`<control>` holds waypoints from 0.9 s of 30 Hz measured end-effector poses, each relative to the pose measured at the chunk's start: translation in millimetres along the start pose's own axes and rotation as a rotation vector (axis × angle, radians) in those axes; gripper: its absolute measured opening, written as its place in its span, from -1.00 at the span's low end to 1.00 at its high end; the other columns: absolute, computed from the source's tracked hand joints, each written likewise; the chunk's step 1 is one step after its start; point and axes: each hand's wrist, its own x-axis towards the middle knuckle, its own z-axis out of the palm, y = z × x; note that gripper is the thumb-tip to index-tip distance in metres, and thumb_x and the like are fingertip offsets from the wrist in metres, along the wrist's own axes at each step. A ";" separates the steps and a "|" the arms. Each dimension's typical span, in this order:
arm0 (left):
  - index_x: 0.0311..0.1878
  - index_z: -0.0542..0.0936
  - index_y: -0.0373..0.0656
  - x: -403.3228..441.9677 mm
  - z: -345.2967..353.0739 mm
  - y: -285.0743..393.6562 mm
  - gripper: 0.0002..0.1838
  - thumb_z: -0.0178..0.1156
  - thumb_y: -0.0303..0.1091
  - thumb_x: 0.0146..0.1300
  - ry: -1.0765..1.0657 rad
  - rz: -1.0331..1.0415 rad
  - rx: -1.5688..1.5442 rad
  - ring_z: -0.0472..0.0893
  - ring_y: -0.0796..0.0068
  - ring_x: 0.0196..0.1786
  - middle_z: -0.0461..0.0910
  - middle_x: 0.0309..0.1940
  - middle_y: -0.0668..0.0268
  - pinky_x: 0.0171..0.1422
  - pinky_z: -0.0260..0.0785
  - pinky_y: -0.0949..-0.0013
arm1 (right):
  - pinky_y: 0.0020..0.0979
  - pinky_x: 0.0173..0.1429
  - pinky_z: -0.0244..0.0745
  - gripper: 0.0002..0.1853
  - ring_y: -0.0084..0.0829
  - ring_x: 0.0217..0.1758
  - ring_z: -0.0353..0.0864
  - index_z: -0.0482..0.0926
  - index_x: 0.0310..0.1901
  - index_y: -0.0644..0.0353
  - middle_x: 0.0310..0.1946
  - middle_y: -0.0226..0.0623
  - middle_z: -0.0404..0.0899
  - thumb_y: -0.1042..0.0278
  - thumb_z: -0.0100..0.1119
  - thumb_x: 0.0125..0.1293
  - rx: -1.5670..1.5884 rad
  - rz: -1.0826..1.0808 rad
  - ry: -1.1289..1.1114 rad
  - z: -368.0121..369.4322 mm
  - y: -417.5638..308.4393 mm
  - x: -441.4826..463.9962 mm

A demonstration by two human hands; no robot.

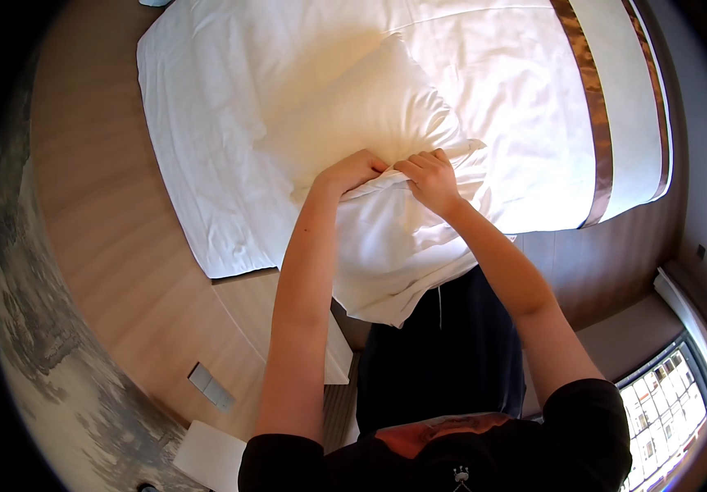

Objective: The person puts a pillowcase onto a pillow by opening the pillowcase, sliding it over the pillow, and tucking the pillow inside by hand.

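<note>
A white pillow (370,94) lies on the bed, its far corner pointing away from me. At its near end my left hand (355,170) and my right hand (430,176) are close together, both closed on the bunched white pillowcase (386,254). The left hand's fingertips are partly hidden in the folds. Gathered cloth wrinkles around the right hand. The loose end of the pillowcase hangs over the bed's near edge, in front of my dark trousers (443,353).
The bed (206,107) has a white cover with brown stripes (593,107) at the right. A wooden headboard panel (99,139) runs along the left. Near it are a bedside cabinet (337,353) and a wall plate (211,385). A window (665,402) is at lower right.
</note>
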 end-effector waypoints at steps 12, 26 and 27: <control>-0.16 0.60 -0.19 -16.9 21.6 12.5 -0.76 0.03 -0.35 0.19 0.037 -0.374 -0.608 0.51 0.61 -0.38 0.60 -0.35 0.38 -0.22 0.37 0.49 | -0.43 -0.28 0.19 -0.81 -0.47 -0.53 0.41 0.52 -0.40 0.01 -0.61 -0.48 0.40 0.50 0.12 -0.13 0.087 -0.001 -0.071 19.6 4.7 55.6; -0.05 0.53 -0.24 -28.1 11.2 -9.8 -0.70 -0.03 -0.30 0.26 0.274 -0.129 -0.669 0.55 0.55 -0.27 0.60 -0.28 0.28 -0.14 0.40 0.49 | -0.35 -0.12 0.30 -0.81 -0.36 -0.28 0.50 0.49 -0.30 0.03 -0.44 -0.43 0.51 0.29 0.19 0.01 0.187 0.009 -0.203 19.7 48.5 52.6; -0.04 0.52 -0.26 -31.2 9.1 -17.7 -0.70 -0.04 -0.31 0.28 0.320 -0.036 -0.729 0.54 0.57 -0.25 0.60 -0.26 0.27 -0.14 0.39 0.49 | -0.32 -0.09 0.32 -0.77 -0.33 -0.23 0.49 0.49 -0.26 0.06 -0.40 -0.40 0.52 0.25 0.21 0.02 0.169 0.033 -0.188 5.4 58.3 48.1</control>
